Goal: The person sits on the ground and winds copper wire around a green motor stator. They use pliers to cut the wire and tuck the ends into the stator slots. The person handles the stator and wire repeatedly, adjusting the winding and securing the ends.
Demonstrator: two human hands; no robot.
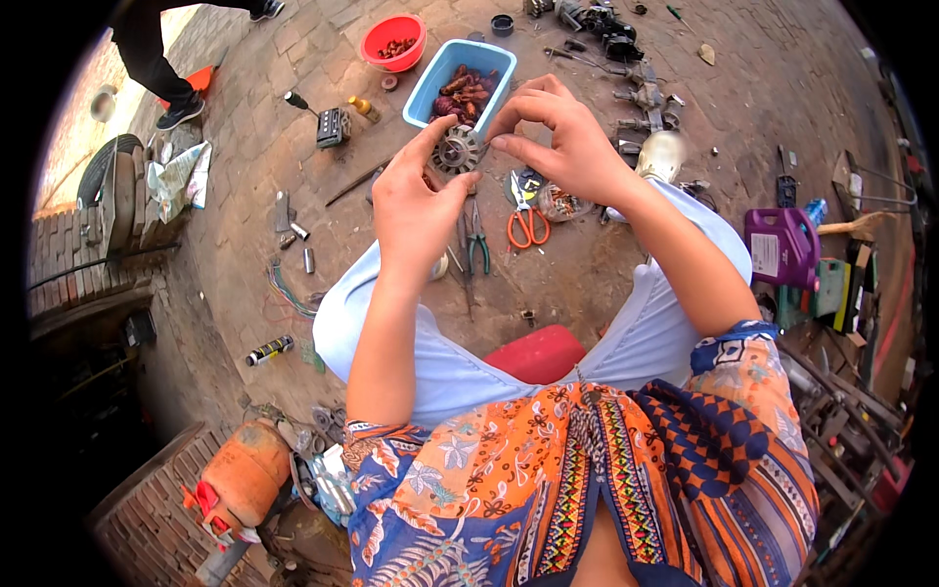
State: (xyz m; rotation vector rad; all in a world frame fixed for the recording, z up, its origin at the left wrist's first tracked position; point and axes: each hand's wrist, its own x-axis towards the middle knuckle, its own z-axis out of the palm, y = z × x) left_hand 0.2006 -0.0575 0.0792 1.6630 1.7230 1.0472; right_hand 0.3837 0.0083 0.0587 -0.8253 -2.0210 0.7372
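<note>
My left hand (421,201) grips a slotted round metal core (456,147), thumb below and fingers around its left side, holding it up in front of me. My right hand (567,147) is closed at the core's right edge, pinching something thin that I cannot make out. Beyond them sits a light blue basin (415,98) holding coppery and dark red wound pieces. Below my hands on the ground lie orange-handled scissors (528,227), green-handled pliers (478,249), a long metal rod (347,188) and a bag of small parts (559,205).
A red bowl (405,57) stands behind the basin. Metal parts (616,39) line the back right. A purple jug (782,249) is at my right. Someone's leg (156,59) is at the upper left. An orange gas cylinder (245,470) and spray can (269,350) are at my left.
</note>
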